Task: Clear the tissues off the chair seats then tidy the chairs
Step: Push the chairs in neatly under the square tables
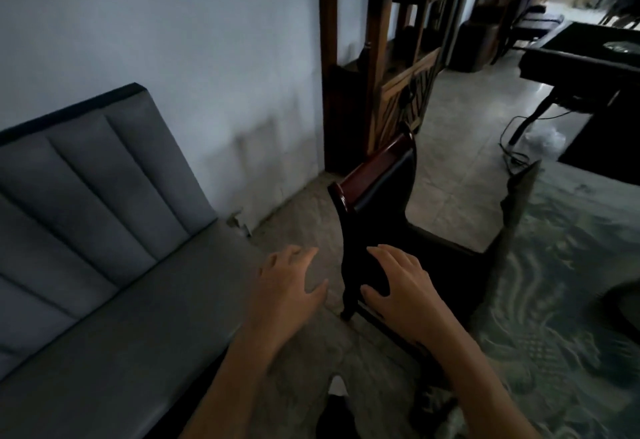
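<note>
Hovering open: left hand, right hand near chair; no writing legible.

Single head-worn wide-angle view, pitched forward and down, close above both forearms. Dark chair sits near centre, grey sofa at 9 o'clock, patterned table at 3 o'clock, doorway far at 1 o'clock.

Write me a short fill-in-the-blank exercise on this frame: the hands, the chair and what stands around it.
1. Both hands, the left hand and the right hand, hold ____.
2. The dark chair stands between the table and a grey ____.
3. The chair's top rail is made of reddish ____.
4. The table is covered with a patterned ____.

Missing words: nothing; sofa; wood; cloth
</note>
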### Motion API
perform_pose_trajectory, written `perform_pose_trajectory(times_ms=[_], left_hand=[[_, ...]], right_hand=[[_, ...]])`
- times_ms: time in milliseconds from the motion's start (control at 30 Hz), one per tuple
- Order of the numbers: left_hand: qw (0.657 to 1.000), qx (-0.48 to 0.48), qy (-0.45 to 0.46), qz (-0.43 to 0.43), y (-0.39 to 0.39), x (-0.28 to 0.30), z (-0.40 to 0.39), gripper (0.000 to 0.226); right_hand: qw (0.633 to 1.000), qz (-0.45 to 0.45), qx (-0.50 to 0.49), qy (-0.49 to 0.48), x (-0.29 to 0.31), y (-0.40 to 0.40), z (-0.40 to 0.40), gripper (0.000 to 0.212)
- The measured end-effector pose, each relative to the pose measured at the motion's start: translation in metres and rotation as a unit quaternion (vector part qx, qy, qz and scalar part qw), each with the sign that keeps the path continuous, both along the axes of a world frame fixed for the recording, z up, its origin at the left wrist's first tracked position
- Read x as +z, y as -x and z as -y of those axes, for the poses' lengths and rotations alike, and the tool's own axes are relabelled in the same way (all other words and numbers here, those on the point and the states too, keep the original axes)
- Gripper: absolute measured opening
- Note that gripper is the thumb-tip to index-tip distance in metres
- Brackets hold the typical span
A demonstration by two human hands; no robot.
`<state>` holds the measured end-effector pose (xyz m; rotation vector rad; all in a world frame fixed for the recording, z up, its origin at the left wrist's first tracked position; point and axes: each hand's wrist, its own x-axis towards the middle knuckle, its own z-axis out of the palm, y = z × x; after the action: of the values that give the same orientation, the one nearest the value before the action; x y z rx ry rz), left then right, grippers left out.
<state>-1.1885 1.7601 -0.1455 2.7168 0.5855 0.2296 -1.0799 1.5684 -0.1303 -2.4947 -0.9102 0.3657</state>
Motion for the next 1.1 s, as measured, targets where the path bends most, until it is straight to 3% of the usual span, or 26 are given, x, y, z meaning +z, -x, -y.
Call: perform_pose_trajectory(times_ms=[367,700,900,1100], left_hand=[[0.999,-0.003,-0.051,-0.002,-0.169,0.02,-0.098,0.061],[0.998,-0.056,-0.005,-0.015,-0.293,0.004,-0.155,0.067],[0.987,-0.158,-0.012,-0.003,-0.398,-0.005,-0.184,0.065],[0.95,-0.31,-0.017,-0.02,-0.513,-0.004,-0.182,0.065]], right_hand=[[1.0,-0.014,0.001,-0.008,0.009,-0.163,-0.104,0.071],[0.998,-0.021,-0.059,-0.01,-0.007,-0.262,-0.15,0.073],[0.989,-0.019,-0.147,-0.011,-0.021,-0.327,-0.171,0.072],[0.952,-0.029,-0.305,-0.014,-0.025,-0.378,-0.179,0.071]])
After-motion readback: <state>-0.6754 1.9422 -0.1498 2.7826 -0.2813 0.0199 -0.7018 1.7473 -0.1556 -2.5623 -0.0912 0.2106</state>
